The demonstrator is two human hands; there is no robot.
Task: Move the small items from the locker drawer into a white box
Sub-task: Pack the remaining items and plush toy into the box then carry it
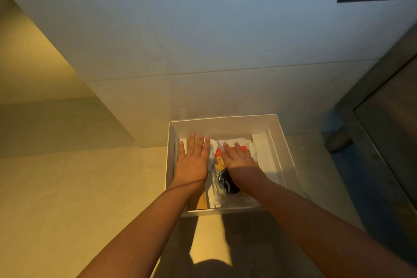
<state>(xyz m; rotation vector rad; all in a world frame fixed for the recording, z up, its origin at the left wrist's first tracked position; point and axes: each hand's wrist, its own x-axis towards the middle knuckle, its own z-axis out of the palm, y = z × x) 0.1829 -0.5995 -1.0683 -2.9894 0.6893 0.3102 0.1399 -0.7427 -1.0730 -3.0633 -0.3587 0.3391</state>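
Inside white box, left hand, right hand flat.

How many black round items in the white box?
1. The black round item lies in the white box, toward its near side, between the wrists. The left hand and right hand cover other contents, so more may be hidden.

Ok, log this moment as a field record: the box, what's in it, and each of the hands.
box: white box, open-topped, against a pale wall
contents: black round item, red-orange packet, clear plastic wrapping; other items hidden
left hand: flat, fingers straight, on the contents at the box's left side
right hand: flat, fingers straight, on the red-orange packet
locker drawer: not in view
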